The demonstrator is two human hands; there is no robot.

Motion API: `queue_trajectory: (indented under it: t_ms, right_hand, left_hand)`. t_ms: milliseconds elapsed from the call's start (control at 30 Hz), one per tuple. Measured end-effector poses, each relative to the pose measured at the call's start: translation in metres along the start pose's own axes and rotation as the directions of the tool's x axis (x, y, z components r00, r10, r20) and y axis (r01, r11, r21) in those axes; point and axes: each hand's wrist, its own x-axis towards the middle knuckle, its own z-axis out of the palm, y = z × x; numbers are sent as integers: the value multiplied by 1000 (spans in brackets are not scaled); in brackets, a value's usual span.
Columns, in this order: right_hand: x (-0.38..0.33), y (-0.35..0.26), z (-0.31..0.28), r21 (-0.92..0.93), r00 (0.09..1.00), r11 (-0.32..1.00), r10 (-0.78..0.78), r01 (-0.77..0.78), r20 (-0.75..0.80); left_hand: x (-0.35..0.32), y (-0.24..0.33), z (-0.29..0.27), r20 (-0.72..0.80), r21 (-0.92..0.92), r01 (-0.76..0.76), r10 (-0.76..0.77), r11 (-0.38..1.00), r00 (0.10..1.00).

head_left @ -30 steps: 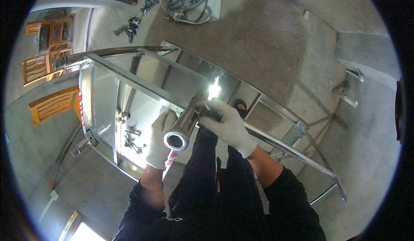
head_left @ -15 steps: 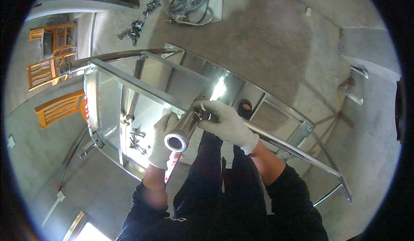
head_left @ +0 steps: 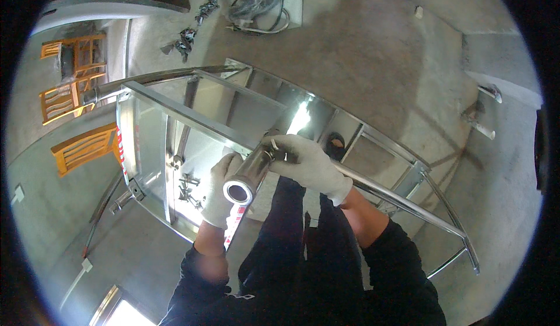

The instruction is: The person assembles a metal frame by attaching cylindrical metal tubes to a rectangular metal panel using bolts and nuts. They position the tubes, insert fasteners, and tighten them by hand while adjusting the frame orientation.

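Note:
A shiny round metal tube (head_left: 251,171), its open end facing up at me, stands at the near edge of a metal frame (head_left: 185,117) with glassy panels. My right hand (head_left: 312,165), in a pale work glove, is closed around the tube's upper right side. A small bolt-like piece shows by its fingertips. My left hand (head_left: 219,189), also gloved, is closed beside the tube's left side at the frame's edge. The tube and the glove hide its fingertips, and what they grip cannot be made out. Several loose bolts or fittings (head_left: 188,190) lie left of this hand.
Curved metal tubing (head_left: 402,209) reaches right from the frame. My feet stand within the frame's outline, one dark shoe (head_left: 333,146) showing. Wooden chairs (head_left: 87,145) are at left. A plastic-wrapped hose coil (head_left: 254,5) and crumpled dark scraps (head_left: 185,43) lie on the far floor.
The whole view has shifted very slightly. Both hands keep their places at the tube, and the right-hand fingers have moved a little over its side.

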Motion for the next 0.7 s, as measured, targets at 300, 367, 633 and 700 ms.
queue_trajectory:
  t_ms: [300, 367, 633, 700]
  right_hand:
    - [2, -6, -2, 52, 996, 995, 78, -80, 45]
    - [3, -1, -2, 105, 997, 992, 62, -68, 52]
    - [5, 4, -1, 91, 999, 995, -40, 40, 0]
    - [4, 2, -4, 79, 999, 997, -13, 11, 30]
  left_hand:
    - [-15, 11, 18, -210, -603, -44, -105, 797, 972]
    - [-11, 15, 13, -163, -586, 46, -174, 809, 971]
    - [-6, -11, 7, -77, -60, -170, 165, 984, 983]
    - [-9, -12, 6, -116, 1, -209, 208, 978, 971]
